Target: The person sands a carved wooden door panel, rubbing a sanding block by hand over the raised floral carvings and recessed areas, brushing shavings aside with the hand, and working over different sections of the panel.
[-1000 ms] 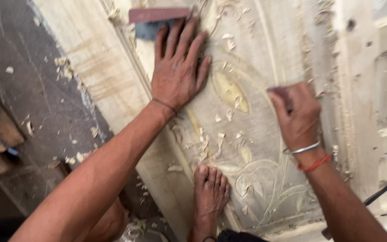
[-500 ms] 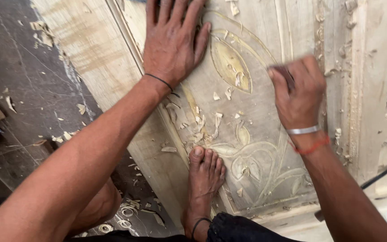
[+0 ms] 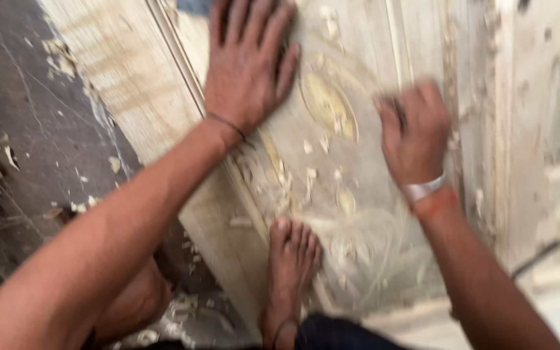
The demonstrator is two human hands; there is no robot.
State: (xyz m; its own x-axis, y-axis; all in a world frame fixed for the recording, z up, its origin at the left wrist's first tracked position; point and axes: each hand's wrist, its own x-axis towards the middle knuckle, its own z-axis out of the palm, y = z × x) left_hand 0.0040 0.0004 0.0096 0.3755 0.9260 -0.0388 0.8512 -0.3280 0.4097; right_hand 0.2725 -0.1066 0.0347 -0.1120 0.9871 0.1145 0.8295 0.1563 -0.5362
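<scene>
Flat, left hand [image 3: 251,61] released on carved wooden panel [image 3: 358,194], right hand [image 3: 416,133] clenched, contents blurred, wood chips [image 3: 309,178] scattered

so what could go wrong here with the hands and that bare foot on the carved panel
The right hand is fisted around something dark, too blurred to identify. If it is a cutting tool, a slip could reach the left hand, pressed flat on the carved wooden panel, or the bare foot resting on the panel's lower part. Loose wood chips around the foot might also make it slide.
</scene>
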